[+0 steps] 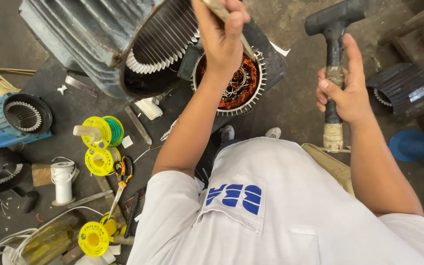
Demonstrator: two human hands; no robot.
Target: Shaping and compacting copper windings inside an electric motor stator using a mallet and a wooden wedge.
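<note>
Yellow spools [100, 147] and scissors [121, 177] crowd the floor at left. My left hand [222, 34] is clenched around a thin tool [245, 45] above the copper-wound stator [231, 83]. My right hand [347, 88] grips the raised hammer [333, 29]; bare floor lies between.

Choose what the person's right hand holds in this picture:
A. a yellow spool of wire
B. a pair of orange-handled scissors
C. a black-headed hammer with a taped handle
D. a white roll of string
C: the right hand is closed around the handle of the black-headed hammer, head up, while the scissors lie on the floor.
</note>
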